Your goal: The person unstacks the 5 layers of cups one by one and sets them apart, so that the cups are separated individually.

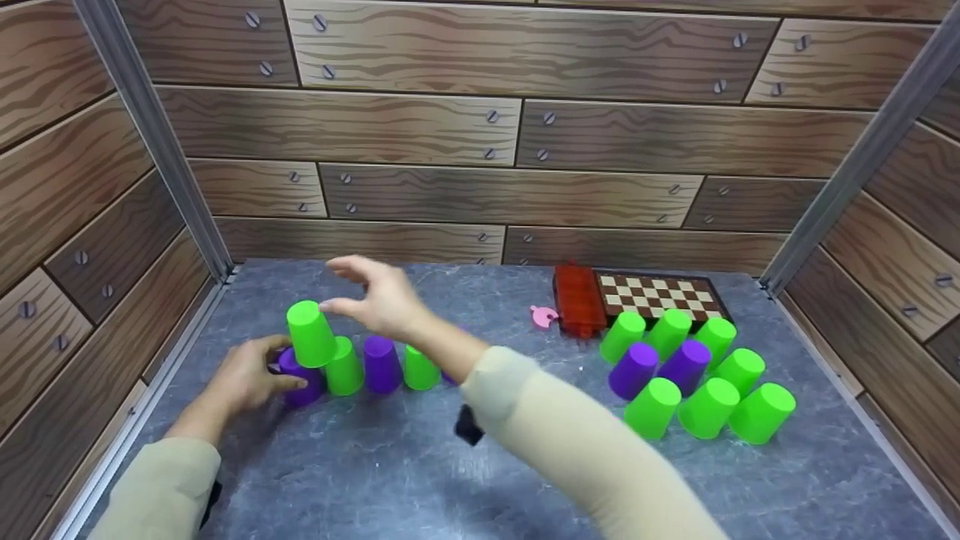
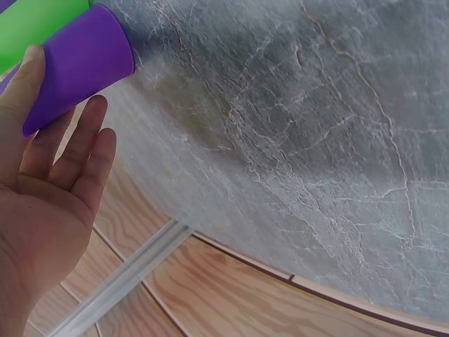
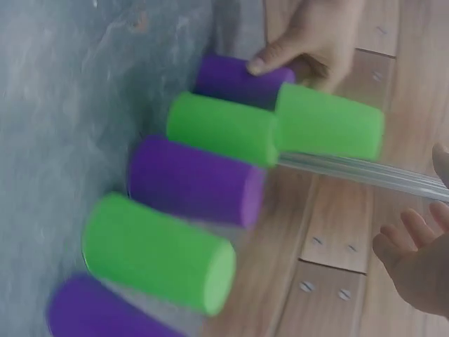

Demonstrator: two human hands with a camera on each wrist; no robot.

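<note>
Left hand (image 1: 247, 379) grasping purple cup (image 1: 300, 382); right hand (image 1: 379, 300) released above tilted green cup (image 1: 310, 334) — nudge could topple it.

You are working in a small staged test booth, not a lived-in room. Printed wood-plank panels (image 1: 420, 127) with drawn-on screws fill the upper frame, aluminium corner posts (image 1: 150, 135) frame both sides, and a grey marble-look tabletop (image 1: 390, 465) holds toy cups and a chessboard (image 1: 660, 294).
</note>
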